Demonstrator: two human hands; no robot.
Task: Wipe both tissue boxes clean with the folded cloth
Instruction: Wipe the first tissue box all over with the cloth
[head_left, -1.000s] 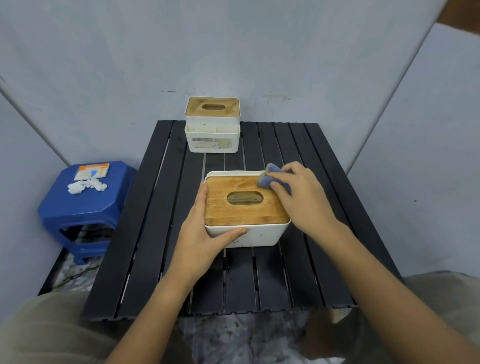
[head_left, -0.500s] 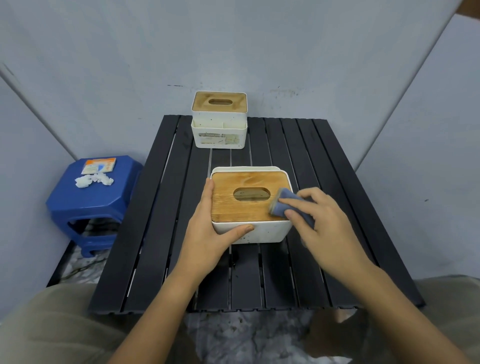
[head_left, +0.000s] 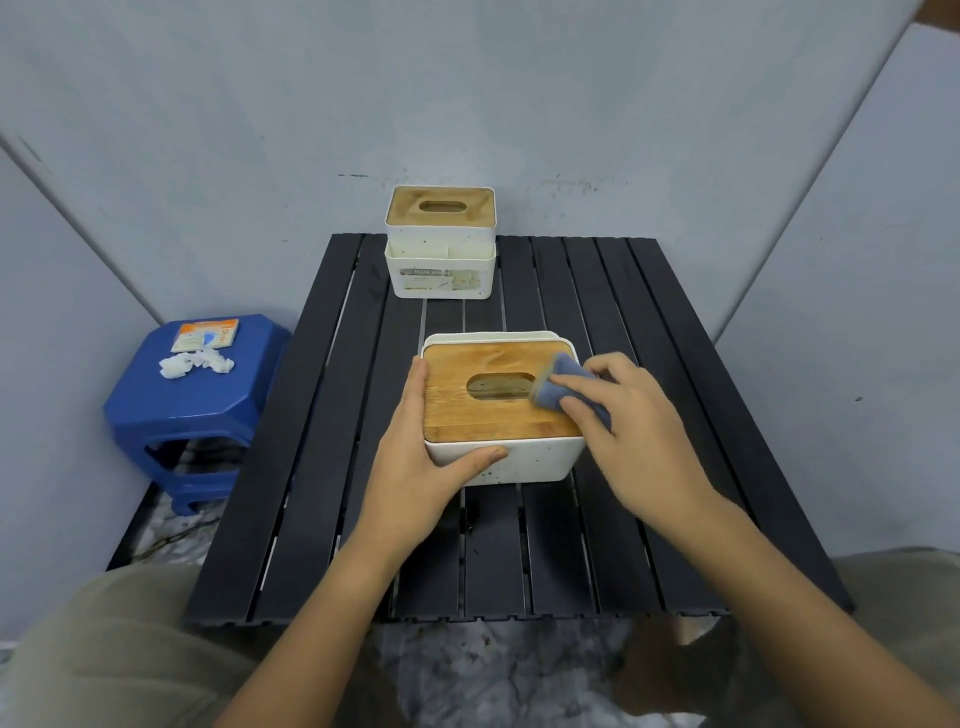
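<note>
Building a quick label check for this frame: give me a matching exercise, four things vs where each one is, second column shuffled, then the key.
Things:
1. folded blue cloth
2. left hand
3. far tissue box
4. crumpled white tissues

Places:
A. on the blue stool
B. at the back edge of the black slatted table, touched by neither hand
C. gripping the left end of the near tissue box
D. pressed on the near box's wooden lid by the right hand

Pairs: 1-D, 2-C, 3-B, 4-A
</note>
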